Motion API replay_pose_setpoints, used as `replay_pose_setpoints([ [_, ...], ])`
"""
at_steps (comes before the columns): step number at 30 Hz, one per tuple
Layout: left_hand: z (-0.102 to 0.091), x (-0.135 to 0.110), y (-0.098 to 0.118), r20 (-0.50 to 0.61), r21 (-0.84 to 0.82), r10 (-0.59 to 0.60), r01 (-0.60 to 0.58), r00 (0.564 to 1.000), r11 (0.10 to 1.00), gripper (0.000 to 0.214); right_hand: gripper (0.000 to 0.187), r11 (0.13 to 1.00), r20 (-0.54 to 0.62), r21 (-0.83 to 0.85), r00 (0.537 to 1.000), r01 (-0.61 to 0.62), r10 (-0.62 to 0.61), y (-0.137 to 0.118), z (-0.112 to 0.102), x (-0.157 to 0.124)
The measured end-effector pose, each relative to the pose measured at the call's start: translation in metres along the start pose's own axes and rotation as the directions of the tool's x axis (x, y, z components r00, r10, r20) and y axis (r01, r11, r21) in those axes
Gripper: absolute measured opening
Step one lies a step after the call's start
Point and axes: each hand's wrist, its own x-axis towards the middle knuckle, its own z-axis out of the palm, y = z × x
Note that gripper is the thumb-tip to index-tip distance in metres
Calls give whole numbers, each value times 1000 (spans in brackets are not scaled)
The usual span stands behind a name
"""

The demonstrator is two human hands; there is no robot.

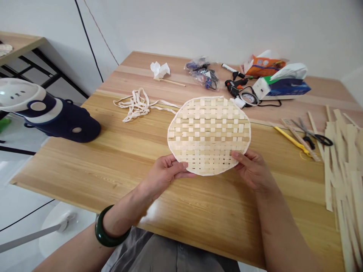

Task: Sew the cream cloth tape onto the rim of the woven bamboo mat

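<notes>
A round woven mat (209, 134) of pale flat strips, edged with white binding, is held up over the wooden table (119, 158). My left hand (167, 173) pinches its lower left rim, thumb on top. My right hand (253, 170) grips the lower right rim, thumb on the weave. A dark green bangle sits on my left wrist.
A tangle of white tape (136, 105) lies to the left. At the right are loose wooden strips (344, 158), scissors (314, 135) and a yellow tool (292, 141). At the back lie a glue gun (235, 86), a tissue box (283, 87), an orange packet and crumpled paper (159, 70). A blue and white fan stands off the table's left side.
</notes>
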Motion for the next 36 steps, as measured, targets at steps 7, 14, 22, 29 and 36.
replay_pose_setpoints([
  [7, -1, -2, 1, 53, 13, 38, -39, 998, 999, 32, 26, 1000, -4, 21, 1000, 12, -12, 1, 0, -1],
  [14, 7, -4, -2, -62, -38, 113, -116, 992, 993, 27, 27, 999, -6, 37, 1000, -9, 9, 2, 2, 0],
  [22, 13, -20, -13, -80, -168, 254, -265, 964, 950, 45, 28, 992, -75, 112, 995, -57, 66, -9, 43, -26],
  [29, 0, -38, -25, -21, -59, 239, -240, 971, 969, 49, 50, 827, -40, -408, 912, -387, 408, 5, 9, -95],
  [36, -3, -52, -31, 63, 20, 206, -207, 977, 978, 61, 12, 499, 245, -740, 872, 450, -424, -26, 42, -111],
])
